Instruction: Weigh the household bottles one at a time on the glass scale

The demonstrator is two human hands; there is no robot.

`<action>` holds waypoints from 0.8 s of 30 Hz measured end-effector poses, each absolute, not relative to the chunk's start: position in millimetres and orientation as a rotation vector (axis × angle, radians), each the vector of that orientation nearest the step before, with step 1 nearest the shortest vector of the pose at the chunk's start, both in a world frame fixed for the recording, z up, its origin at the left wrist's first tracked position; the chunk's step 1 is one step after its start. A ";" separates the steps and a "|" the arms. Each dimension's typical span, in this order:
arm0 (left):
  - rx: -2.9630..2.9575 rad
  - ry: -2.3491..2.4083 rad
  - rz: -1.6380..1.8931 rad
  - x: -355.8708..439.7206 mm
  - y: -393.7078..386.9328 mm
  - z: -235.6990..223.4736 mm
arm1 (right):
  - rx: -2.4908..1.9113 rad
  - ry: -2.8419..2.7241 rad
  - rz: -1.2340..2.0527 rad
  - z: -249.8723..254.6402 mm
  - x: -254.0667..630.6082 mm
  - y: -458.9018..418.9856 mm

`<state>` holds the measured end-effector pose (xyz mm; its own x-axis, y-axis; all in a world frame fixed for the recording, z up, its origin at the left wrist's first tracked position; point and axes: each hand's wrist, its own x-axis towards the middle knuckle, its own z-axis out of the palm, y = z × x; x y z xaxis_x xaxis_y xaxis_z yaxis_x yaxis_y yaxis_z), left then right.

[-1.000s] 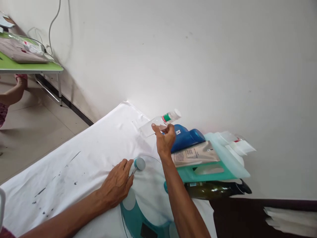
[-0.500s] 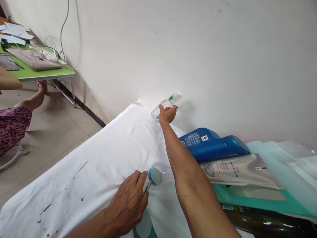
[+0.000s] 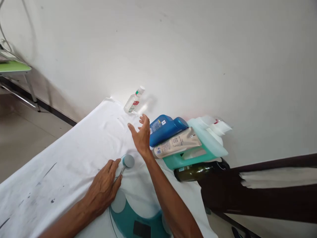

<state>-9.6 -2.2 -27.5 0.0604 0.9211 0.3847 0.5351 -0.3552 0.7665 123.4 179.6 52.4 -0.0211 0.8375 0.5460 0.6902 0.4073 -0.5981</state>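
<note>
My right hand has its fingers apart and holds nothing, just left of a blue plastic bottle. A clear bottle with a white cap and red label stands beyond it, near the wall, apart from the fingers. My left hand is closed at the left edge of a glass bathroom scale, which has a teal section and a dark display. Beside its fingertips is a round grey disc with a teal rim. The fingers hide part of the scale's edge.
Right of my arm lie a beige tube, a green translucent jug, a dark green glass bottle and a white container. A white cloth covers the table against the wall. A green table stands at far left.
My right hand has let go of the clear bottle, which now stands by the wall, and has drawn back. The view has turned right; my left hand stays at the scale.
</note>
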 end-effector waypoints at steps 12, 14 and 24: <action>1.941 1.399 1.093 -21.5 2.6 -12.6 | -1.553 -1.143 -0.416 73.4 248.8 46.1; 1.942 1.395 1.073 -22.7 3.1 -12.0 | -1.580 -1.067 -0.344 71.2 263.6 56.2; 1.944 1.406 1.084 -21.5 3.0 -19.9 | -1.558 -0.896 -0.303 67.7 286.0 90.0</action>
